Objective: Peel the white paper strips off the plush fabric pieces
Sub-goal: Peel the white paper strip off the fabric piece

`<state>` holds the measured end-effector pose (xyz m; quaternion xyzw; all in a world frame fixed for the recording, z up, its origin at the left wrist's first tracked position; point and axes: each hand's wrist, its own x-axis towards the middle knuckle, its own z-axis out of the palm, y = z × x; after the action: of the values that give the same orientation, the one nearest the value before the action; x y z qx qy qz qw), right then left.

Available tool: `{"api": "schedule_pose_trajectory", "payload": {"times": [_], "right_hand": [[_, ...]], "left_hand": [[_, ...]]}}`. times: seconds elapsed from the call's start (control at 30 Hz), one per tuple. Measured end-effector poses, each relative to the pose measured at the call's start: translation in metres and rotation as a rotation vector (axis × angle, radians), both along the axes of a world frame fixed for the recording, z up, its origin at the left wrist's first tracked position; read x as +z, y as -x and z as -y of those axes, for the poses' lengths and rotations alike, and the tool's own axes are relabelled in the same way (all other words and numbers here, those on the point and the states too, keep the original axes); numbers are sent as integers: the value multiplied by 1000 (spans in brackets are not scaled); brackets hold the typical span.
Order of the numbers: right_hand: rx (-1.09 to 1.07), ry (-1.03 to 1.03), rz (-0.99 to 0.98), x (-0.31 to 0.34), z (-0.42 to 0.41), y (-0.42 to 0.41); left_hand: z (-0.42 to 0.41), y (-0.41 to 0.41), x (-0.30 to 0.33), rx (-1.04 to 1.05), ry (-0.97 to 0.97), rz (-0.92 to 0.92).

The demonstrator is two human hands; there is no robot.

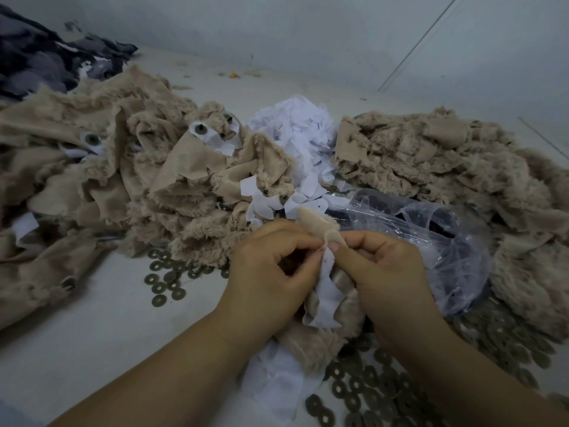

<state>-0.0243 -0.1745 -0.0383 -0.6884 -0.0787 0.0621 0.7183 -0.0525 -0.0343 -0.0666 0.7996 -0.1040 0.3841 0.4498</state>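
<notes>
Near centre: left hand (271,266) and right hand (385,266), fingers curled, pinching one tan plush piece (320,226) with a white paper strip (326,291) hanging between them. Left: heaped plush pieces (92,167). Far centre: peeled paper pile (295,124). Near: scattered washers (363,392).

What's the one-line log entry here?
step: peeling | left hand: grips plush piece | right hand: pinches white paper strip | strip: partly attached

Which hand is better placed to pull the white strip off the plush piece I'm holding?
Probably the left hand: its fingertips pinch the white paper strip near its top. The right hand grips the plush piece beside it, so it can likely hold the piece steady.
</notes>
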Motion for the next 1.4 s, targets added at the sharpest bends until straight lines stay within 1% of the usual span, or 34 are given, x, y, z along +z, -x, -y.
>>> {"api": "schedule_pose_trajectory", "payload": {"times": [0.1, 0.2, 0.37, 0.5, 0.63, 0.73, 0.8, 0.97, 1.17, 1.3, 1.4], "right_hand": [[-22, -2, -11, 1, 0, 0], [-34, 16, 8, 1, -1, 0], [-50, 75, 107, 0, -1, -1], [-66, 170, 215, -1, 1, -1], [-96, 235, 282, -2, 0, 0], [-125, 206, 291, -2, 0, 1], [-147, 170, 257, -2, 0, 2], [-118, 93, 97, -1, -1, 0], [-94, 69, 81, -1, -1, -2], [-62, -7, 7, -1, -2, -2], [-68, -2, -13, -1, -2, -2]], "left_hand": [[-2, 1, 1, -45, 57, -43], [-2, 0, 2, -51, 28, -57], [-2, 0, 1, -28, -28, -34], [-1, 1, 2, 26, -65, -25], [0, 1, 2, 79, -21, -81], [1, 2, 3, 73, 21, -114], [2, 1, 3, 53, 21, -113], [1, 1, 3, 39, -87, -51], [2, 4, 6, -39, 5, -18], [4, 3, 6, 8, -3, -41], [3, 3, 6, 14, -12, -39]]}}
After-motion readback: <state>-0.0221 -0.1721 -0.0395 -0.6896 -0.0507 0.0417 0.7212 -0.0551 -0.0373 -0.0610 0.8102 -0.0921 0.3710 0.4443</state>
